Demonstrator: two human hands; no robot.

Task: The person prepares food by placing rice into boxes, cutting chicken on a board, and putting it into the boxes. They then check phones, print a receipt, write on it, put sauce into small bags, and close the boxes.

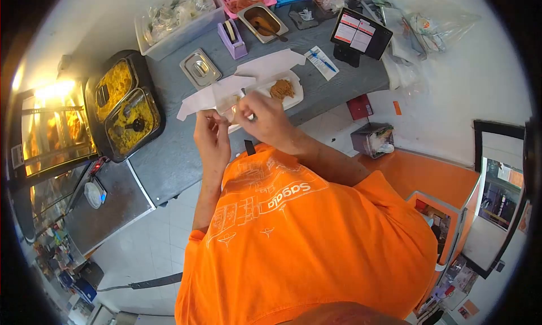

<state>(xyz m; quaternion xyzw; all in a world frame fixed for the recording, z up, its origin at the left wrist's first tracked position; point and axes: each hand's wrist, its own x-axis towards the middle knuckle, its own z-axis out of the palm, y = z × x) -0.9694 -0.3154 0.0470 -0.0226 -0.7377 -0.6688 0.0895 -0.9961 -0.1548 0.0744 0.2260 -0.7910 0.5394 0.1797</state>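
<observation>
My left hand [212,134] and my right hand [264,117] meet over the near end of a white tray [294,98] on the grey counter [169,156]. Both are closed with fingers pinched on a small pale item [231,114] held between them; what it is cannot be made out. A small grey bit shows at my right hand's fingertips. A mound of brown food [282,89] lies in the tray just beyond my right hand. White paper sheets [265,65] lie under and behind the tray.
To the left, a black warmer [121,105] holds two pans of yellow food. Behind the tray stand a small steel lidded pan [199,68], a purple tape dispenser [232,38], a sauce pan with a spoon [262,21], a tablet on a stand [360,34] and a clear bin [175,20].
</observation>
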